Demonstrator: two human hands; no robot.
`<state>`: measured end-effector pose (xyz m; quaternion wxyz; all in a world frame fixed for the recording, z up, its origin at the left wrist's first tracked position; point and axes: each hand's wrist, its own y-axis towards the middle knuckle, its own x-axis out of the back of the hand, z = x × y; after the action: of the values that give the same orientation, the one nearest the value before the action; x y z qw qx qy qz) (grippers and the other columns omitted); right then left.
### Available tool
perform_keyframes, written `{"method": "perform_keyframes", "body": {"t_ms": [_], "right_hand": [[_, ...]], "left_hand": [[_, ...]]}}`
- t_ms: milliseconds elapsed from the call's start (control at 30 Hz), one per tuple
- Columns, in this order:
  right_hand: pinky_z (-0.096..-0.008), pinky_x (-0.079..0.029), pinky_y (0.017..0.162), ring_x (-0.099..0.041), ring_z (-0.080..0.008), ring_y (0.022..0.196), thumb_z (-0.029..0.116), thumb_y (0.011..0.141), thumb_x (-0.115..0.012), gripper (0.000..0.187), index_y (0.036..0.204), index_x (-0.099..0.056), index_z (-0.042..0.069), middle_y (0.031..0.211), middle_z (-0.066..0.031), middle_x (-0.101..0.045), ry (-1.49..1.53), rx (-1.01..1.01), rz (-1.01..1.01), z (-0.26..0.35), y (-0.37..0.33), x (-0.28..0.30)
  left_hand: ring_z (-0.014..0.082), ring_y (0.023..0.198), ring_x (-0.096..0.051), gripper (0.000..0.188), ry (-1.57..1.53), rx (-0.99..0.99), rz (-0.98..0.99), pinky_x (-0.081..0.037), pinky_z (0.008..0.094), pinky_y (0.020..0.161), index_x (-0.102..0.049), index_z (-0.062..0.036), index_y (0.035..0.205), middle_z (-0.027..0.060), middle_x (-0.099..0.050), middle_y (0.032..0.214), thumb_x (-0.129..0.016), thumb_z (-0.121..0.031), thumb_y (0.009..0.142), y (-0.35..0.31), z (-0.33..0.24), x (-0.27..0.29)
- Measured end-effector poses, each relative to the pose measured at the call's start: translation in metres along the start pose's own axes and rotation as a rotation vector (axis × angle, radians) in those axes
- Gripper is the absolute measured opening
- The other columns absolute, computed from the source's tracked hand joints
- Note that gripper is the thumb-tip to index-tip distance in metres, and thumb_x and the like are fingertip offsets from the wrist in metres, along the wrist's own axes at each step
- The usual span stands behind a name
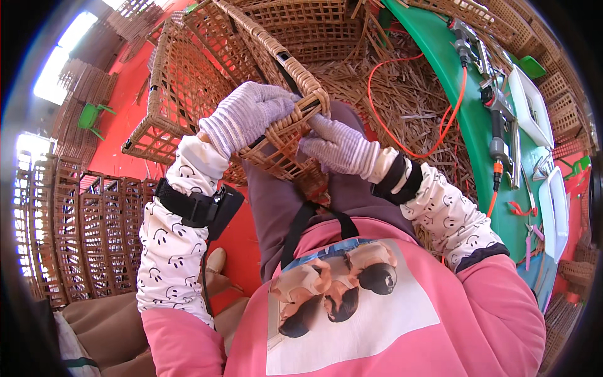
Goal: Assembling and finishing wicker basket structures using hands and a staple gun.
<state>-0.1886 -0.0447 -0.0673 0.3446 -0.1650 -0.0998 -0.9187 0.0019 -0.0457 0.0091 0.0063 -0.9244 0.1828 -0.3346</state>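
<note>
the basket (257,36) is lying past the lap (270,195), its long rim (303,74) running up-left from the near corner (317,97). the left hand (248,118) is holding the rim with bent fingers; the right hand (342,147) is touching the corner's right side (pinching? i cannot tell).

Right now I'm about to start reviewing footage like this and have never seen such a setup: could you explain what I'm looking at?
There is no machine here, just a person working. The single picture comes from a wide fisheye camera worn on that person's head and looking down, which is why straight edges bend. The gloved left hand has its fingers curled over the rim of a woven basket. The gloved right hand is at the corner just below; its exact grip is hard to see. On the green table to the right lie tools and white trays.
</note>
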Motion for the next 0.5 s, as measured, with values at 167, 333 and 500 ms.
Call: {"method": "perform_keyframes", "body": {"t_ms": [167, 333, 500], "right_hand": [[-0.0234, -0.047, 0.052, -0.055, -0.0094, 0.058, 0.012, 0.085, -0.053, 0.034, 0.118, -0.047, 0.003, 0.085, -0.0039, -0.060, 0.197, -0.106, 0.169, -0.015, 0.012, 0.004], [-0.0232, -0.043, 0.040, -0.052, -0.0109, 0.046, 0.014, 0.088, -0.044, 0.023, 0.100, -0.057, 0.000, 0.063, -0.0052, -0.056, 0.394, -0.130, 0.090, -0.007, 0.009, 0.004], [-0.0224, -0.043, 0.042, -0.055, -0.0128, 0.047, 0.018, 0.088, -0.045, 0.020, 0.091, -0.056, 0.001, 0.059, -0.0052, -0.055, 0.477, 0.163, 0.074, -0.011, 0.006, 0.004]], "left_hand": [[0.0182, 0.086, -0.060, 0.026, -0.027, -0.023, -0.061, -0.047, 0.0281, 0.078, -0.059, 0.0036, 0.103, 0.0126, -0.064, 0.092, -0.053, -0.012, 0.083, 0.001, 0.003, -0.009], [0.0285, 0.084, -0.061, 0.019, 0.616, -0.668, -0.141, -0.049, 0.0323, 0.074, -0.060, 0.0038, 0.093, 0.0175, -0.062, 0.091, -0.053, -0.009, 0.081, 0.003, 0.025, -0.002], [0.0299, 0.074, -0.062, 0.019, 0.243, -0.153, -0.116, -0.049, 0.0347, 0.065, -0.060, 0.0010, 0.089, 0.0174, -0.062, 0.081, -0.057, -0.012, 0.076, -0.010, -0.014, -0.013]]}}
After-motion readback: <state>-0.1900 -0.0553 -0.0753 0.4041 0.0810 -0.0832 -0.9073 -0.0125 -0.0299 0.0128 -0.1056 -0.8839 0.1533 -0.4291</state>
